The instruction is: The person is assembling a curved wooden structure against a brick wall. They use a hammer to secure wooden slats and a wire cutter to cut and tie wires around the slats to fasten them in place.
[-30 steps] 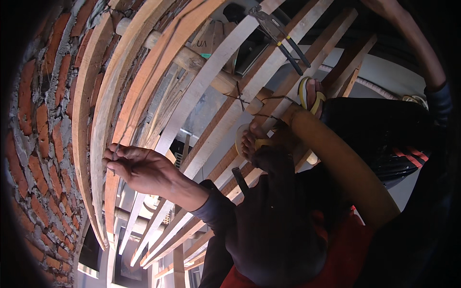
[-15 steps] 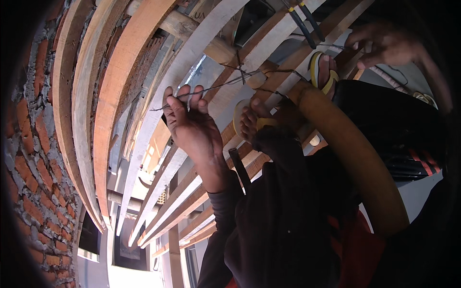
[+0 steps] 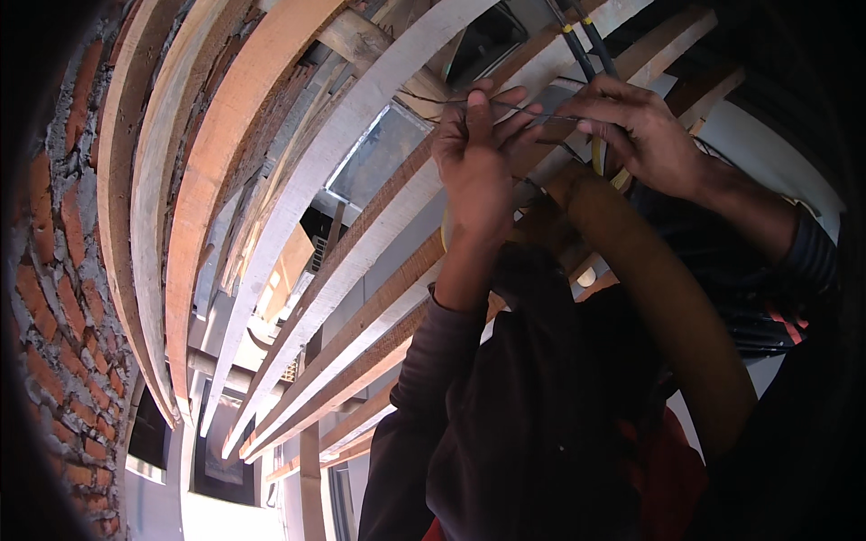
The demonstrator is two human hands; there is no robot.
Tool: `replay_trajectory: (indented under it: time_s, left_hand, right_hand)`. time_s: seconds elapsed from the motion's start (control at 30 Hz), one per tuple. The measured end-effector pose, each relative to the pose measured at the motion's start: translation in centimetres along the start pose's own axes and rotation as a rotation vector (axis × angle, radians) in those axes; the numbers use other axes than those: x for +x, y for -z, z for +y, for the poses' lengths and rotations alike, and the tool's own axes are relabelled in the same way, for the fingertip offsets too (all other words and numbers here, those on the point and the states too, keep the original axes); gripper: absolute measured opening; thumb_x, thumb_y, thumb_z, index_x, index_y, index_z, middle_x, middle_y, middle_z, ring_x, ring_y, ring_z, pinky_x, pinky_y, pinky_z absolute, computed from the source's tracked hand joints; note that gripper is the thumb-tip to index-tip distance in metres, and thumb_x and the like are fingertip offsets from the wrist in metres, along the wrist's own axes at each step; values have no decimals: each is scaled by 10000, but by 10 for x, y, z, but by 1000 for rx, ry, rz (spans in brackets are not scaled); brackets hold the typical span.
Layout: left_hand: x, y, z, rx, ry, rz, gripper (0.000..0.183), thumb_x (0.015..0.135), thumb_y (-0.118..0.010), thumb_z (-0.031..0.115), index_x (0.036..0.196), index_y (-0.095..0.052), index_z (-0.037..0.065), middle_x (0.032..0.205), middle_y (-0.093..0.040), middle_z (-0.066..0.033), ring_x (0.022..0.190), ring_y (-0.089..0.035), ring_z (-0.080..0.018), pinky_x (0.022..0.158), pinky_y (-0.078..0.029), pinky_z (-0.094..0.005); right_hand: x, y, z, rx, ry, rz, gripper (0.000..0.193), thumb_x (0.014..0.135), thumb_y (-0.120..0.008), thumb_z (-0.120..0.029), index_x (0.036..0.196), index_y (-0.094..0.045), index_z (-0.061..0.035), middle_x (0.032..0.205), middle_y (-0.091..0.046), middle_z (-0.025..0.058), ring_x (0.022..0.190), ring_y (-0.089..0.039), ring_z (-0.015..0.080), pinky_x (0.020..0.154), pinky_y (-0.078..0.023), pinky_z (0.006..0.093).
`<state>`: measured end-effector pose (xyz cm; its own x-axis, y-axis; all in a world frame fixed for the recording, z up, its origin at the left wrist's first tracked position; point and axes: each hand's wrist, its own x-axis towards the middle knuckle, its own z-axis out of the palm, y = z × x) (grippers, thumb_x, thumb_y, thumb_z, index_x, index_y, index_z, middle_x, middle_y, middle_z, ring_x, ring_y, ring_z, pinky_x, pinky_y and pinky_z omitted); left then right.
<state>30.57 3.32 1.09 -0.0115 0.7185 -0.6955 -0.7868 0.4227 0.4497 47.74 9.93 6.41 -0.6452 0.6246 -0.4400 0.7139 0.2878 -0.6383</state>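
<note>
Thin dark wire: a fine strand, stretched nearly level at about 12 o'clock in the view, running between your two hands in front of the pale timber battens. It looks taut, slightly kinked near the left end, and too thin to tell whether it is bare or coated.

Your left hand sits at 12 o'clock, fingers curled nearly closed, thumb and forefinger pinching the wire's left part. Your right hand, at 1 o'clock, is closed in a pinch on the wire's right part. Just beside that hand two dark tool handles with yellow bands rise toward the top edge; whether the hand grips them, you cannot tell.

Progress, as a judgement: the wire is drawn tight across the batten crossing, but no finished twist or knot shows. The tie looks begun, not closed.

Below the hands a rounded tan pole slants toward 5 o'clock. Battens fan from 12 down to 7 o'clock. A brick wall fills 9 o'clock.
</note>
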Motion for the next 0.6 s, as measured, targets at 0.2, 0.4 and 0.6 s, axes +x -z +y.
replay_trajectory:
  time_s: [0.2, 0.4, 0.6]
  left_hand:
    - [9, 8, -14, 89, 108, -59, 357, 942, -472, 262, 1100, -452, -58, 1004, -595, -193, 907, -620, -273, 792, -524, -348]
    - [13, 17, -13, -23, 223, -142, 359, 947, -460, 245, 1132, -455, -62, 1021, -592, -198, 925, -609, -289, 858, -499, -374]
    - [-6, 6, 13, 91, 412, -169, 354, 954, -449, 264, 1117, -499, -46, 1030, -605, -176, 895, -620, -250, 765, -508, -333]
  right_hand:
    - [-6, 7, 6, -97, -50, -73, 238, 897, -523, -149, 1115, -584, -76, 870, -521, 106, 818, -577, 248, 711, -463, 377]
    - [26, 36, -12, 385, -605, -535, 229, 887, -530, -180, 1011, -586, 4, 844, -590, 93, 635, -571, 146, 550, -466, 292]
    - [37, 56, 0, 353, -561, -610, 194, 884, -512, -178, 915, -592, -4, 689, -588, 56, 536, -534, 95, 489, -458, 255]
